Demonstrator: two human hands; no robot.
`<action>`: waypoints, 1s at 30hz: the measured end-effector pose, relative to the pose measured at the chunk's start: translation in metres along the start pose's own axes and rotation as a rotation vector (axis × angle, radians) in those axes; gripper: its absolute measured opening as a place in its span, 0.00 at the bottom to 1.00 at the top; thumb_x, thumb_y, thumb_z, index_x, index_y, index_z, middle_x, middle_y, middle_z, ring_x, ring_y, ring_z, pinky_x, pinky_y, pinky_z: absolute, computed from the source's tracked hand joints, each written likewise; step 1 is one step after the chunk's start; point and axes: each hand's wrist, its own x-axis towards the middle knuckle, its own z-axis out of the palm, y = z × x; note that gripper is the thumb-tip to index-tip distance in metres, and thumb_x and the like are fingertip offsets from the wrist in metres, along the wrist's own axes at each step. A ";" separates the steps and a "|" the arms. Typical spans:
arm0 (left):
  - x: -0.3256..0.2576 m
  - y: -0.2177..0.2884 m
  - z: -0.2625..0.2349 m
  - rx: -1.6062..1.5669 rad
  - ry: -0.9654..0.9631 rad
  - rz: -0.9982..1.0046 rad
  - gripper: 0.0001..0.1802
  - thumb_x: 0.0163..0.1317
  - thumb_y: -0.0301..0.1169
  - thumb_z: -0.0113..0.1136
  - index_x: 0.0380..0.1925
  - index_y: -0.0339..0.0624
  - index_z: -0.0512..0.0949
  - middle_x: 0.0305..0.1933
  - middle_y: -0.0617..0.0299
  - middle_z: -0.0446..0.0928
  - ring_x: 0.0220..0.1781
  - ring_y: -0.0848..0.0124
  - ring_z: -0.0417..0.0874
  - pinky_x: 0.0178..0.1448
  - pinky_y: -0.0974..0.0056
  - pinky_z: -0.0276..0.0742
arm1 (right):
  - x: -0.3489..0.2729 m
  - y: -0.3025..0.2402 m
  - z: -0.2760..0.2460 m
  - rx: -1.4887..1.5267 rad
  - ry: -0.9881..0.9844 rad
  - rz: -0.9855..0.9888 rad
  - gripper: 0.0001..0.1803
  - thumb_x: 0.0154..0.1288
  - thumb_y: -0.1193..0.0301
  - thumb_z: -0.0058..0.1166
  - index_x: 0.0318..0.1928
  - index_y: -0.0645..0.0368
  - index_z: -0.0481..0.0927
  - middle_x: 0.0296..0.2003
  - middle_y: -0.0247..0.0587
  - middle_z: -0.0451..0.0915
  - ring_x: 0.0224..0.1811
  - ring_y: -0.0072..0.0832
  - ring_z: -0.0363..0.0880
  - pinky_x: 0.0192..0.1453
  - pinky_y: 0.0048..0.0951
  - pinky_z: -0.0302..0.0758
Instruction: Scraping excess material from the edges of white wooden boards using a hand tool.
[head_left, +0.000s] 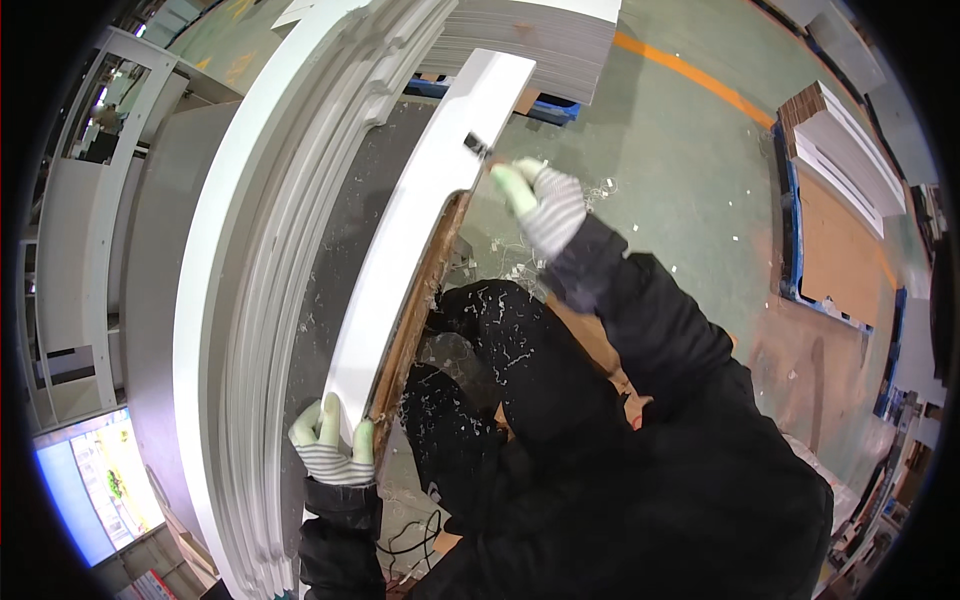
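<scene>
A long white board [415, 215] with a notched right edge lies lengthwise before me, with a brown strip or ledge [425, 290] under that edge. At its near end, my left hand [335, 445], in a striped glove with pale fingertips, grips the board with fingers on top and thumb at the side. Over the far part, my right hand [540, 200], gloved alike, is closed round a small hand tool [477, 146] with a flat dark head. The tool's head is on or just above the white face; its handle is mostly hidden by my fingers.
Several white shaped boards [270, 300] stand stacked along the left. Farther off is a stack of panels [530, 40] on a blue pallet. Another pallet [835, 250] with boards stands at right. Scraps litter the green floor [660, 190]; black cables [415, 535] lie near my legs.
</scene>
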 end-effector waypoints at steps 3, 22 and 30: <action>0.005 0.004 -0.002 -0.001 0.002 0.001 0.33 0.55 0.33 0.70 0.61 0.39 0.72 0.50 0.49 0.71 0.49 0.54 0.73 0.53 0.53 0.71 | -0.014 0.014 0.016 -0.208 -0.118 -0.163 0.18 0.72 0.58 0.48 0.42 0.61 0.81 0.25 0.49 0.80 0.24 0.38 0.78 0.31 0.35 0.75; 0.007 0.002 -0.003 -0.003 0.008 -0.004 0.32 0.55 0.39 0.72 0.59 0.40 0.74 0.46 0.51 0.72 0.46 0.57 0.74 0.50 0.54 0.72 | -0.033 0.015 0.054 -0.383 0.126 -0.142 0.18 0.70 0.74 0.48 0.58 0.64 0.69 0.27 0.56 0.79 0.26 0.50 0.80 0.30 0.38 0.77; 0.004 0.002 -0.004 0.014 -0.011 -0.050 0.33 0.54 0.39 0.72 0.59 0.40 0.74 0.47 0.51 0.72 0.48 0.56 0.74 0.53 0.53 0.72 | -0.036 0.012 0.059 -0.570 0.125 -0.003 0.19 0.69 0.72 0.49 0.58 0.64 0.69 0.25 0.57 0.79 0.24 0.47 0.80 0.29 0.40 0.76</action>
